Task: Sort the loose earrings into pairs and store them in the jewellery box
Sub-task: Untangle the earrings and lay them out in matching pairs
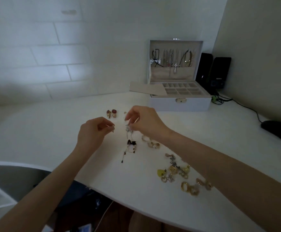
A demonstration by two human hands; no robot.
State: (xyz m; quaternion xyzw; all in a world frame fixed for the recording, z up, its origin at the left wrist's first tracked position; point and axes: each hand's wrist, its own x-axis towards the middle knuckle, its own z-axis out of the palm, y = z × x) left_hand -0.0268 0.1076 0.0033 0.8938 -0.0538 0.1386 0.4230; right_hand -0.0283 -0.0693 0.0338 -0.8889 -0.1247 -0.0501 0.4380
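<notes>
Pinching the silver earring (127, 131) at its top, you are clamping the grip of your right hand (144, 121) on it, and it is dangling just below. It is looking light, thin and bendy. Your left hand (93, 131) is curling beside; holding what, I cannot tell.

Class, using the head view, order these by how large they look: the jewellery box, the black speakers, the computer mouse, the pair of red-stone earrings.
1. jewellery box
2. black speakers and mouse: look alike. The mouse is nearer and cut by the frame edge, so they are unranked.
3. red-stone earrings
</notes>
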